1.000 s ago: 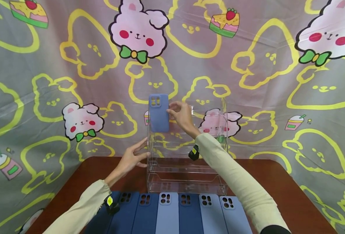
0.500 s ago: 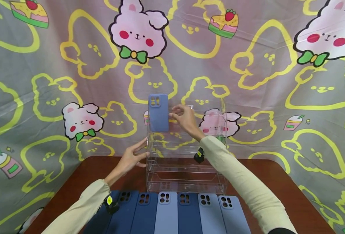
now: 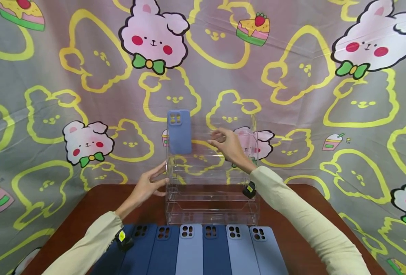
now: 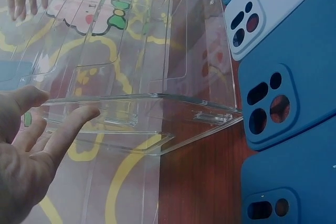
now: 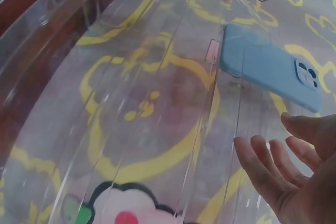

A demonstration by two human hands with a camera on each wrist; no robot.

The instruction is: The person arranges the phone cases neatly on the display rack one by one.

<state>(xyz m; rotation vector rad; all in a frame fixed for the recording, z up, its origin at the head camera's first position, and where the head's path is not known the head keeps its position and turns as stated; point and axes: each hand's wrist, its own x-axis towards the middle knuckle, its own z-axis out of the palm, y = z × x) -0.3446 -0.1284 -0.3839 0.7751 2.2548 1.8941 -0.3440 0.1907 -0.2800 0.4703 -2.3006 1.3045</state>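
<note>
A light blue phone case [image 3: 180, 133] stands upright in the top tier, at the left end, of a clear tiered display rack [image 3: 211, 219]. My right hand [image 3: 228, 143] is to the right of that case, apart from it, with loosely bent fingers and nothing between them. The right wrist view shows the same phone case [image 5: 262, 66] beyond the fingertips. My left hand [image 3: 148, 185] touches the rack's left side with spread, relaxed fingers; in the left wrist view, the fingers [image 4: 73, 129] lie along the clear edge.
Several phone cases in dark and light blue lie in a row in front of the rack, among them a light blue phone case [image 3: 189, 252] and a dark one [image 3: 216, 252]. All stand on a brown table [image 3: 309, 214]. A patterned curtain [image 3: 203, 80] hangs behind.
My right hand has let go of the light blue phone case and moved away to the right. The case stays in the top tier. My left hand keeps its place at the rack's side.
</note>
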